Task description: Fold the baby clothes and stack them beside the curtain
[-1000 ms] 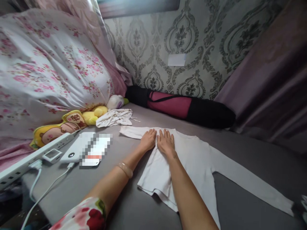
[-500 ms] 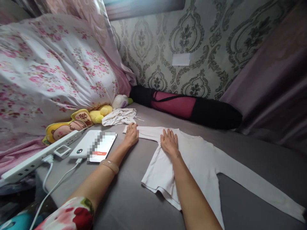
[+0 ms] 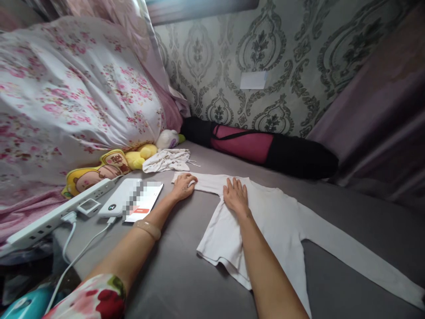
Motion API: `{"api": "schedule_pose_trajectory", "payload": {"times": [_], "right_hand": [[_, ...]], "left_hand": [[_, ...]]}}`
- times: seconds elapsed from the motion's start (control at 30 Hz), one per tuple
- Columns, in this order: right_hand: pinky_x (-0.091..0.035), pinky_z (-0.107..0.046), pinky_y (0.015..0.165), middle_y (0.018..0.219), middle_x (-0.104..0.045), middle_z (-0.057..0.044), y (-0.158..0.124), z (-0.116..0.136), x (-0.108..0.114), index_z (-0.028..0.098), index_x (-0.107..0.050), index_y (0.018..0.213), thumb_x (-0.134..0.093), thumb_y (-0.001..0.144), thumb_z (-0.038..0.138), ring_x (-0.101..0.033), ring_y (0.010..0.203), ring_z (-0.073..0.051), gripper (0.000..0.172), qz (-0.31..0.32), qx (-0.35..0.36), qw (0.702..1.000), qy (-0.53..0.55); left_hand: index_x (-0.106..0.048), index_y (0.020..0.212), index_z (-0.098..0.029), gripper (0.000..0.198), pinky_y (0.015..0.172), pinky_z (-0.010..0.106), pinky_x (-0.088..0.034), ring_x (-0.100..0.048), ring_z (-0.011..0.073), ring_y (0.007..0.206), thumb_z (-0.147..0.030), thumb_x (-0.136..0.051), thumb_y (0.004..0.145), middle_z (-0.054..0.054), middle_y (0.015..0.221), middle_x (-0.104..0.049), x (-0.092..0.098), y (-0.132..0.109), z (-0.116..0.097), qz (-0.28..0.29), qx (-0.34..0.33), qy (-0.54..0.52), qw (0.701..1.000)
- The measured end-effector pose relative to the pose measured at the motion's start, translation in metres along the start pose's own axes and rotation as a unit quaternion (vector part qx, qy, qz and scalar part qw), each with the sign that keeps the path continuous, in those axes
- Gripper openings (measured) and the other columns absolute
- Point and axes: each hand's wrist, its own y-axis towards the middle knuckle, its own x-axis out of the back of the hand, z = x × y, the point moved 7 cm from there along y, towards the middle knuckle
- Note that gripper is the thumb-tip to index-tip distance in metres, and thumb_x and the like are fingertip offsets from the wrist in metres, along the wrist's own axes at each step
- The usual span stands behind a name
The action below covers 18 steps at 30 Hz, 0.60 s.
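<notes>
A white long-sleeved shirt lies spread on the grey sheet. Its left-hand sleeve is short in view and partly covered near the cuff by my left hand. The fingers of that hand are bent and closed on the sleeve fabric. My right hand rests flat on the shirt near the shoulder, fingers stretched out and palm down. The other sleeve reaches out toward the lower right. Creases run down the shirt's side below my right hand.
A black and pink long bag lies along the wall. At left are a power strip, a white power bank with a cable, and a phone. A crumpled patterned cloth and plush toys lie behind them.
My left hand has turned, its fingers now pointing right and more bent, and has slid slightly along the sleeve. My right hand stays flat on the shirt. The view has shifted slightly.
</notes>
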Motion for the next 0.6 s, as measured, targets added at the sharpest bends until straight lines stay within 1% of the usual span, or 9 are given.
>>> {"api": "schedule_pose_trajectory", "payload": {"times": [0.07, 0.2, 0.27, 0.33, 0.4, 0.47, 0.53, 0.6], "right_hand": [[-0.004, -0.045, 0.117, 0.161, -0.018, -0.008, 0.000, 0.000, 0.000, 0.019, -0.025, 0.154, -0.016, 0.100, 0.042, -0.011, 0.148, -0.025, 0.059, 0.000, -0.001, 1.000, 0.001], [-0.004, -0.044, 0.117, 0.161, -0.019, -0.008, 0.002, -0.001, -0.001, 0.016, -0.025, 0.154, -0.017, 0.100, 0.042, -0.011, 0.148, -0.024, 0.060, -0.002, -0.002, 1.000, 0.003], [-0.003, -0.044, 0.118, 0.161, -0.018, -0.008, 0.002, -0.001, -0.002, 0.015, -0.024, 0.154, -0.017, 0.100, 0.042, -0.010, 0.148, -0.024, 0.061, 0.001, -0.003, 1.000, 0.003], [-0.003, -0.044, 0.118, 0.161, -0.018, -0.008, 0.002, -0.001, -0.002, 0.015, -0.024, 0.154, -0.017, 0.100, 0.042, -0.010, 0.148, -0.024, 0.061, 0.002, -0.004, 1.000, 0.007], [-0.004, -0.045, 0.118, 0.161, -0.018, -0.009, 0.002, -0.001, -0.002, 0.015, -0.025, 0.154, -0.019, 0.100, 0.042, -0.010, 0.148, -0.024, 0.060, 0.000, -0.003, 1.000, 0.016], [-0.004, -0.046, 0.118, 0.161, -0.019, -0.009, 0.002, -0.002, -0.002, 0.014, -0.028, 0.153, -0.022, 0.100, 0.041, -0.011, 0.148, -0.025, 0.059, -0.009, 0.006, 0.999, 0.033], [-0.005, -0.045, 0.118, 0.159, -0.025, -0.010, 0.003, -0.005, 0.000, 0.013, -0.036, 0.149, -0.025, 0.100, 0.038, -0.016, 0.147, -0.024, 0.056, -0.033, 0.013, 0.997, 0.067], [-0.011, -0.041, 0.118, 0.154, -0.036, -0.010, 0.004, -0.011, 0.005, 0.014, -0.049, 0.140, -0.027, 0.099, 0.034, -0.026, 0.144, -0.022, 0.051, -0.074, 0.010, 0.989, 0.126]], "left_hand": [[-0.065, 0.106, -0.024, 0.031, 0.102, 0.045, -0.036, -0.047, 0.0283, 0.116, -0.020, -0.044, 0.083, 0.007, 0.124, -0.059, 0.003, -0.003, -0.002, 0.001, 0.023, 0.022, 0.999], [-0.061, 0.097, -0.020, 0.023, 0.099, 0.042, -0.039, -0.049, 0.0283, 0.114, -0.018, -0.042, 0.084, 0.010, 0.111, -0.064, 0.010, -0.008, -0.009, -0.023, 0.078, 0.044, 0.996], [-0.060, 0.096, -0.019, 0.020, 0.100, 0.042, -0.038, -0.049, 0.0294, 0.115, -0.026, -0.042, 0.088, 0.012, 0.107, -0.064, 0.011, -0.009, -0.013, -0.031, 0.083, 0.049, 0.995], [-0.059, 0.099, -0.017, 0.029, 0.101, 0.044, -0.037, -0.048, 0.0317, 0.118, -0.040, -0.044, 0.090, 0.013, 0.107, -0.064, 0.010, -0.010, -0.016, -0.037, 0.076, 0.057, 0.995], [-0.057, 0.108, -0.017, 0.038, 0.103, 0.046, -0.035, -0.045, 0.0330, 0.122, -0.048, -0.046, 0.090, 0.015, 0.115, -0.062, 0.008, -0.009, -0.017, -0.034, 0.063, 0.070, 0.995], [-0.056, 0.116, -0.018, 0.039, 0.105, 0.048, -0.033, -0.042, 0.0329, 0.127, -0.046, -0.045, 0.091, 0.014, 0.129, -0.057, 0.004, -0.009, -0.016, -0.021, 0.054, 0.085, 0.995], [-0.056, 0.121, -0.021, 0.038, 0.107, 0.049, -0.032, -0.040, 0.0325, 0.131, -0.041, -0.044, 0.091, 0.012, 0.138, -0.052, 0.002, -0.008, -0.014, -0.009, 0.042, 0.093, 0.995], [-0.056, 0.125, -0.022, 0.038, 0.108, 0.048, -0.032, -0.038, 0.0313, 0.133, -0.035, -0.044, 0.091, 0.011, 0.141, -0.050, 0.002, -0.007, -0.010, -0.012, 0.038, 0.082, 0.996]]}}
